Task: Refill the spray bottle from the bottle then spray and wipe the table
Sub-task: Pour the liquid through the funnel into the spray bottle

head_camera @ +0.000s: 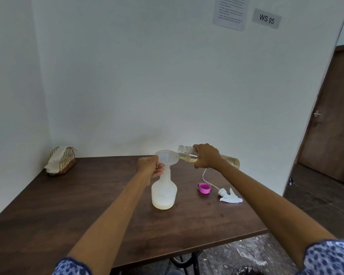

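The right hand (207,156) covers the middle of the clear bottle (187,153), so only its threaded neck and its far base show. The neck of the spray bottle (164,192) is partly hidden behind the left hand (150,167), and the printed sheet (229,11) on the wall is cut off at the top and too blurred to read. Whether liquid is leaving the clear bottle's mouth cannot be told.

The clear bottle lies nearly level, its long axis running left to right, its open mouth pointing left at the rim of the funnel (166,158) and its base away to the right. It holds a pale yellowish liquid pooled along its lower side. The right hand is wrapped around it.

The spray bottle stands upright on the dark wooden counter (68,205), milky and translucent, with a shallow layer of pale liquid at the bottom. The funnel sits in its neck, and the left hand is closed on the funnel's rim and the neck.

Right of the spray bottle lie a pink cap (204,188) and, further right, the white spray head (229,196) with its tube curving back. Far left of it stands a gold wire holder (63,162) with cloth.
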